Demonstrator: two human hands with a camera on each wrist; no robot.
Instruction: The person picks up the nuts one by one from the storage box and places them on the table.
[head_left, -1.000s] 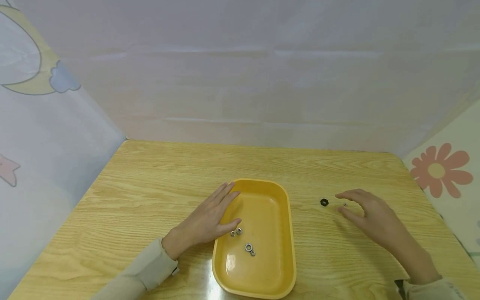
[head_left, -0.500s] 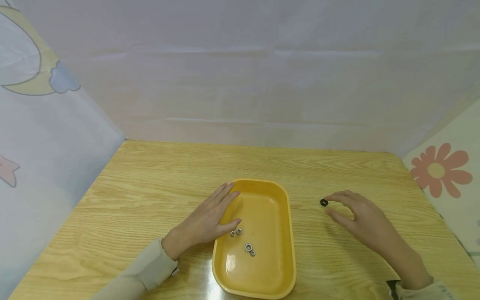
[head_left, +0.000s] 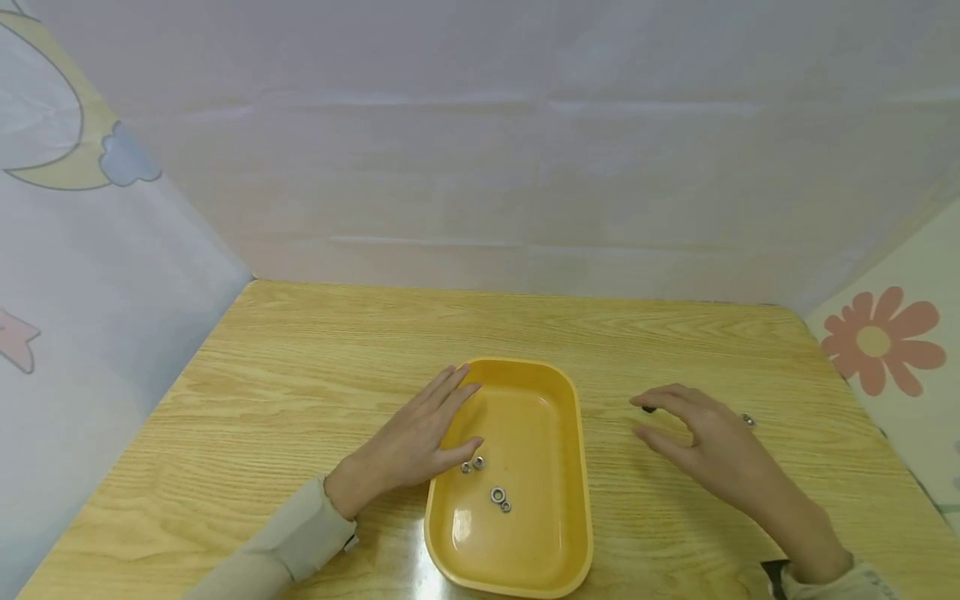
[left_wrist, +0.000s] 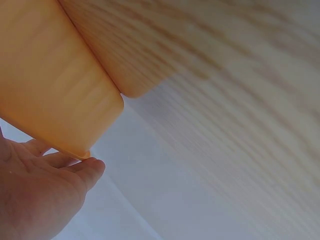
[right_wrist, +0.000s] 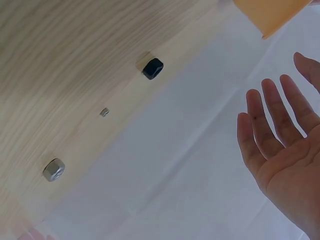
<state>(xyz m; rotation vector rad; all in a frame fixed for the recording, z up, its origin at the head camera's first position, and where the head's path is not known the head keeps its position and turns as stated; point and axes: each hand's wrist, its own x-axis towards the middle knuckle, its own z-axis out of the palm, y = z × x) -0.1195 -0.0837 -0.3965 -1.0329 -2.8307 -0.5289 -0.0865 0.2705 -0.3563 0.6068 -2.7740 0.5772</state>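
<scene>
At the left, the left hand (head_left: 412,440) rests its straight, parted fingers on the near-side rim of the yellow tray (head_left: 536,537), thumb reaching over the inside; the tray's long axis runs away from the person. Just below that thumb tip lie two small metal nuts (head_left: 478,463), and farther below it two more, a larger ring (head_left: 497,495) touching a smaller one (head_left: 506,507). Well to the right, the right hand (head_left: 708,435) hovers with thumb and forefinger apart, pinching nothing. The black nut (head_left: 648,409) sits on the table (head_left: 337,333) beneath the forefinger's tip, partly hidden by it, so this hand is much the nearer; the nut is squat, with no marked long axis. Behind those fingers, rightward, lies a silver nut (head_left: 748,419), and the right wrist view shows a tiny nut (right_wrist: 104,112) between it and the black one.
</scene>
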